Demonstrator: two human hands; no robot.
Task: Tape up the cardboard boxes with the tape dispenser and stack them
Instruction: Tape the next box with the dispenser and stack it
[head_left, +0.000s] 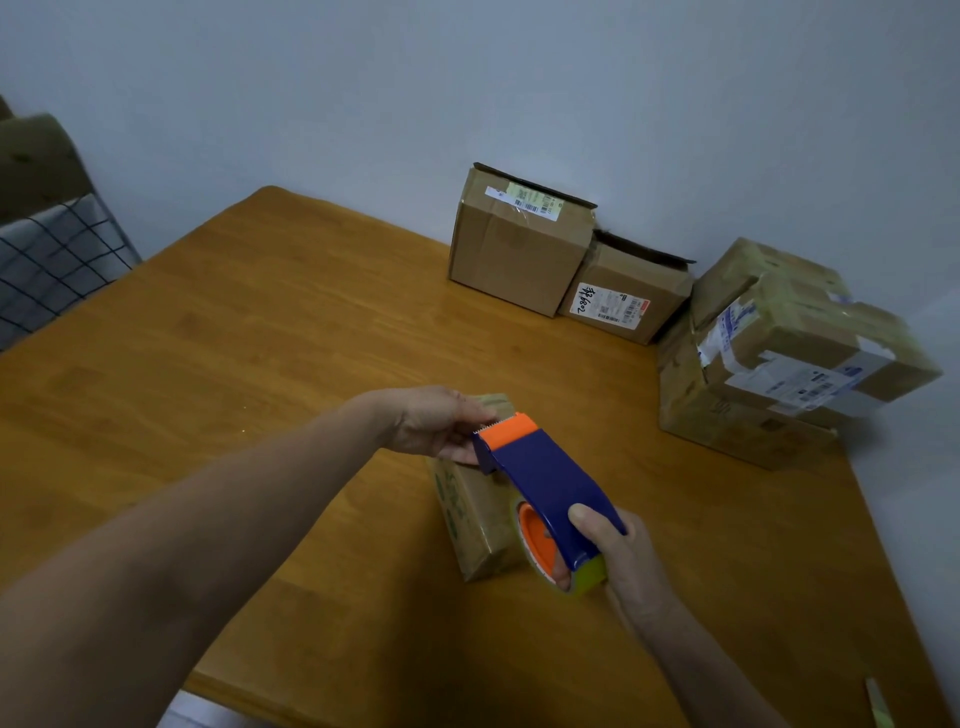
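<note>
Head view.
- Small box (478, 525): brown cardboard with green print on its left side face. It lies flat on the wooden counter (260, 338), long axis pointing away from the person.
- Tape dispenser (540, 467): blue body, orange toothed cutter end, orange hub, and a roll of yellowish clear tape (589, 577). It is held tilted over the small box, cutter end at the box's far end and roll at its near right corner.
- Left hand (441, 421): reached in from the left to the far end of the small box. Grip is closed on that end, thumb on top beside the cutter, fingers down the left side.
- Right hand (623, 551): grip is wrapped round the dispenser handle at the roll, thumb laid on the blue body.
- Beyond the small box, against the wall: two labelled boxes (514, 249) touching, top flaps partly open.
- Far right of the small box: a stack of taped boxes (769, 364).
- Far left of it: a checked cushion (57, 260).
</note>
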